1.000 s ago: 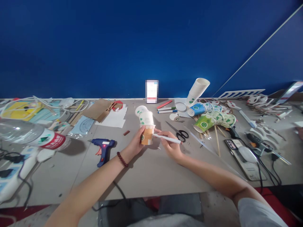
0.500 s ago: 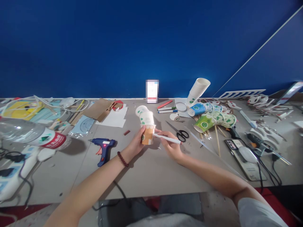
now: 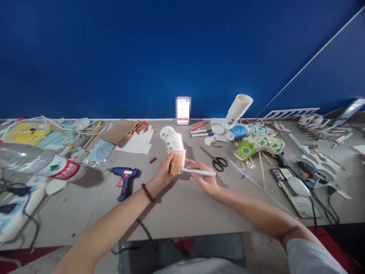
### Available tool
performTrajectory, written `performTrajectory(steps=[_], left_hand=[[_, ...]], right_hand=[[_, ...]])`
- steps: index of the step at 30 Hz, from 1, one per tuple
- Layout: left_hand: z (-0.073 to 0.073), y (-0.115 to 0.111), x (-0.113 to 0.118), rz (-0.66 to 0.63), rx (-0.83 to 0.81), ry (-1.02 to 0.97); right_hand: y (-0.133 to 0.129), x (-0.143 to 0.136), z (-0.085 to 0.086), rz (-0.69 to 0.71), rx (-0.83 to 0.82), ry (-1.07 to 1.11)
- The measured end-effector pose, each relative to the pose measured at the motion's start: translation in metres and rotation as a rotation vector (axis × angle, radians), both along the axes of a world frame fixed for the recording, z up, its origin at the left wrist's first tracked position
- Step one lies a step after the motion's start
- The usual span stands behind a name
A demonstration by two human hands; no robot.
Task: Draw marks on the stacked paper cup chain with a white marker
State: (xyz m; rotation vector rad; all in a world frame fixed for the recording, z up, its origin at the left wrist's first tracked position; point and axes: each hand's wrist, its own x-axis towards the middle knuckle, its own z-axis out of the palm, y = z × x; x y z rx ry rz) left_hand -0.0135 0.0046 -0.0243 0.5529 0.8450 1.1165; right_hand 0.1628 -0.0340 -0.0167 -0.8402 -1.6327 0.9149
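An orange paper cup is at the near end of a bent row of paper cups, with white green-printed cups behind it. My left hand, a beaded bracelet on its wrist, is wrapped round the left side of the orange cup. In my right hand is a white marker, its tip at the lower right of the cup. Whether the tip touches the paper I cannot tell. Black-handled scissors lie just beyond my right hand.
To the left are a blue glue gun, a water bottle and a power strip. At right lie joined green cups, a cup stack, a phone and another glue gun. A blue wall rises behind.
The marker's tip has moved down and slightly left along the cup. The far white cups have swung a little to the left as the cup row tilted.
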Motion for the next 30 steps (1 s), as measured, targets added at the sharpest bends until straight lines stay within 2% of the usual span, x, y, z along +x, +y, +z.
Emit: performTrajectory(steps=[8,19,30], left_hand=[[0.0049,-0.0008,0.0012,-0.018,0.007,-0.001],[0.0026,-0.0003,0.0009,0.018,-0.017,-0.014],[0.0045,-0.0002,0.0015,0.003,-0.006,-0.001]], right_hand=[[0.0005,-0.0015,0.0036,-0.043,0.013,-0.042],[-0.0018,-0.0007,0.0027,0.009,0.055,-0.088],[-0.0013,-0.0018,0.0034,-0.047,0.044,-0.113]])
